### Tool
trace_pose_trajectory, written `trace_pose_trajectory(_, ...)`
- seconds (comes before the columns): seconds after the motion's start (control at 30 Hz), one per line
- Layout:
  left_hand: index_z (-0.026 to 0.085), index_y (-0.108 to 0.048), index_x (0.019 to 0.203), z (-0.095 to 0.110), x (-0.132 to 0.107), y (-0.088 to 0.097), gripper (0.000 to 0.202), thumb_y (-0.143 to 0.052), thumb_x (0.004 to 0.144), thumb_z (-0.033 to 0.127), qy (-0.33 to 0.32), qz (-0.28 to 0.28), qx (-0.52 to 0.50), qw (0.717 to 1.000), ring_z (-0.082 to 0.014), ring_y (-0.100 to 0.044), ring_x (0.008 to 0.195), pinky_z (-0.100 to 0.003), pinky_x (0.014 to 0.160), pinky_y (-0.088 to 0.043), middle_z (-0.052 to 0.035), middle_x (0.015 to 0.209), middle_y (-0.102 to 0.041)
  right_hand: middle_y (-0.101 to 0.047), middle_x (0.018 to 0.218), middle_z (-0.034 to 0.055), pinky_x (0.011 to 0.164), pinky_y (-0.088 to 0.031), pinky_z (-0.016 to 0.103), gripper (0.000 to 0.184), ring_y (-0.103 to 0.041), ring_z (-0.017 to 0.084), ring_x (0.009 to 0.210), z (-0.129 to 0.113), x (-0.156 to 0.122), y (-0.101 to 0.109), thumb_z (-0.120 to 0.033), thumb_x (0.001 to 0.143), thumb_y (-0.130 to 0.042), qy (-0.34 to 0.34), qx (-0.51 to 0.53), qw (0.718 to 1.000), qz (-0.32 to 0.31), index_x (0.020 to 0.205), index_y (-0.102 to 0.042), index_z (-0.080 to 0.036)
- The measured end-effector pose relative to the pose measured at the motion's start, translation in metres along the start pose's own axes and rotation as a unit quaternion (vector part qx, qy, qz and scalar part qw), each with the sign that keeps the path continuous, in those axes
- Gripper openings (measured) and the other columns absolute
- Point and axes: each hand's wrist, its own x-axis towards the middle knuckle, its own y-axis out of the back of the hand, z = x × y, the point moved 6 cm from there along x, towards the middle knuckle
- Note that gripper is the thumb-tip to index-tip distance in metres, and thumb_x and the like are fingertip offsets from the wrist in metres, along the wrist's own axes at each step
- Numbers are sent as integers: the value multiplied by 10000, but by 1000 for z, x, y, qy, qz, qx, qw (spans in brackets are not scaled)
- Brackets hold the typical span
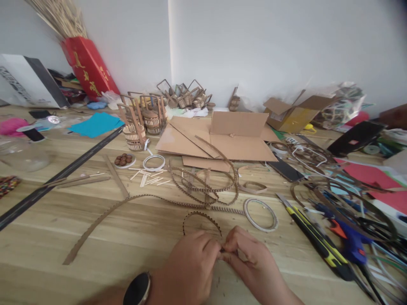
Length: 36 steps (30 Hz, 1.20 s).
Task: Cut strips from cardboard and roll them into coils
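Both my hands meet low in the middle of the head view, their fingertips almost touching. My left hand (193,260) is closed, and a narrow corrugated cardboard strip (202,214) curls up in a loop from behind its fingers. Thumb and fingers of my right hand (246,254) pinch the same strip near its end; the pinched part is mostly hidden. Just beyond lie a long cardboard strip (127,200), loosely coiled strips (206,186) and a roll of tape (260,214).
A yellow-black utility knife (314,237) and a blue glue gun (351,243) lie at right among tangled strips. Behind are flattened cardboard (187,135), small stick-sided buckets (135,133), a dish of brown balls (124,160), loose white sticks (146,178) and another tape roll (154,162).
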Motion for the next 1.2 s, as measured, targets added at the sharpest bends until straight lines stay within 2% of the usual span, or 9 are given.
trace_pose_trajectory(0.27, 169, -580, 915, 2, 0, 3, 243, -440, 800, 8, -8, 16, 3, 1000, -228, -591, 886, -344, 812, -491, -74, 927, -644, -536, 639, -40, 501, -434, 178, 251, -567, 107, 549, -2, 0, 0, -149, 867, -591, 17, -23, 1000, 6, 659, -472, -223)
trace_pose_trajectory(0.6, 176, -566, 888, 4, -1, 6, 226, -437, 791, 19, -26, 28, 10, 999, -218, -584, 840, -322, 771, -485, -68, 892, -644, -566, 654, -30, 514, -470, 190, 202, -591, 112, 571, -4, -1, 2, -186, 886, -607, 30, -20, 999, 24, 699, -540, -218)
trace_pose_trajectory(0.97, 177, -568, 886, 4, 0, 6, 234, -443, 779, 10, -11, 28, 9, 1000, -227, -592, 845, -335, 784, -487, -73, 896, -647, -551, 657, -29, 511, -459, 182, 217, -584, 107, 580, -10, -1, 1, -141, 900, -555, 54, -47, 997, 22, 708, -502, -225)
trace_pose_trajectory(1.2, 171, -587, 903, 7, -2, 4, 268, -445, 757, -3, -22, 39, 24, 999, -236, -599, 891, -342, 811, -492, -80, 930, -662, -547, 656, -29, 489, -449, 189, 212, -564, 112, 571, -9, -5, -3, -203, 915, -565, 53, -69, 996, 29, 722, -481, -231)
